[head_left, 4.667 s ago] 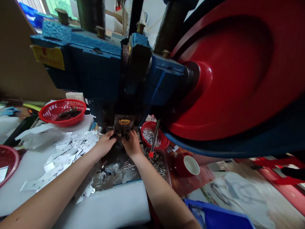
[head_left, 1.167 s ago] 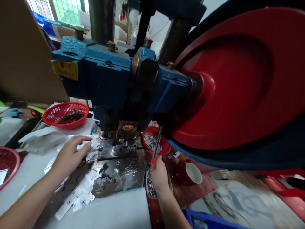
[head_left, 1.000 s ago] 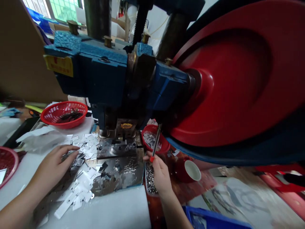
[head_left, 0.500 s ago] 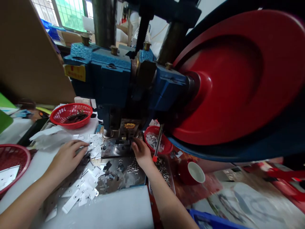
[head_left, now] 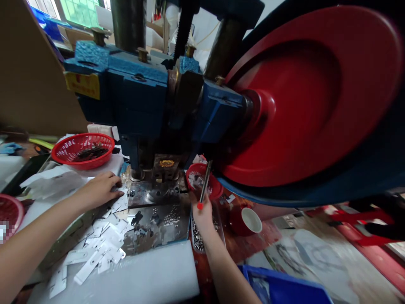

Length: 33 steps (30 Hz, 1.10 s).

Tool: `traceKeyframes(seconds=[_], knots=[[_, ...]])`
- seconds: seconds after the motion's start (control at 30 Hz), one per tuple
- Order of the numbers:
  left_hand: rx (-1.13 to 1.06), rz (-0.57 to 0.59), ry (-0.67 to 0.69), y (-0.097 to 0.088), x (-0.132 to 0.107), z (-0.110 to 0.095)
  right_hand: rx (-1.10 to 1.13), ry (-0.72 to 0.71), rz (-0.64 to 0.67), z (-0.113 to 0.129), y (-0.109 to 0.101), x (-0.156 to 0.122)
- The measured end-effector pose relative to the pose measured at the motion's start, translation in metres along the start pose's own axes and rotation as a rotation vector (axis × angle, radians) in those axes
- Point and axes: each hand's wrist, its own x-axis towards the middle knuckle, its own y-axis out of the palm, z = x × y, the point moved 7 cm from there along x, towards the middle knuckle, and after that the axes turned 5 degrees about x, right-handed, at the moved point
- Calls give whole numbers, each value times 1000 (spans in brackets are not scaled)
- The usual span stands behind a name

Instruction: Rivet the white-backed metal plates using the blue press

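My left hand (head_left: 100, 188) lies palm down on a heap of small white metal plates (head_left: 95, 249), left of the press die (head_left: 155, 192). Its fingers curl over a plate at the die's edge. My right hand (head_left: 202, 214) reaches down, fingers bent and hidden, into a narrow tray of tiny metal rivets (head_left: 198, 240). It sits just below a thin rod with a red tip (head_left: 204, 183). The blue press (head_left: 136, 97) stands over the die, ram raised. More rivets and plates lie on a shiny sheet (head_left: 158, 223) between my hands.
A big red flywheel (head_left: 300, 97) fills the right side, close to my right hand. A small red basket (head_left: 193, 174) of plates sits behind the rod; a larger red basket (head_left: 82, 147) stands at the left. A red cup (head_left: 247, 219), a blue bin (head_left: 284, 287) and white foam (head_left: 142, 274) are nearby.
My right hand has drawn back from the die to the rivet tray. My left hand has slid along the plates toward the die's left edge. The view shifted a little.
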Motion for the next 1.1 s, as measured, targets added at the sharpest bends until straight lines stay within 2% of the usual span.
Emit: traceKeyframes(seconds=[0.1,0.2,0.27,0.33,0.4,0.47,0.63,0.8,0.97,1.1], knots=[[-77,13,-33,-3,-5,0,-264,-78,248,11,16,-20],[-156,10,-103,-7,-15,-1,-513,-180,322,21,29,-26],[-242,-44,-127,-11,-24,-4,-609,-241,365,25,39,-27],[-360,-92,-129,-13,-33,-9,-696,-314,478,26,55,-31],[-486,-88,-148,-11,-43,-17,-784,-386,587,24,70,-38],[-596,-60,-194,-7,-53,-25,-859,-434,630,23,81,-44],[-852,-2,-312,-3,-68,-51,-933,-433,632,20,90,-51],[-1127,60,-406,14,-73,-63,-875,-424,570,29,87,-51],[-1384,2,-490,29,-74,-67,-774,-450,385,55,82,-24],[-1476,-25,-514,27,-74,-77,-859,-496,424,63,95,-3]])
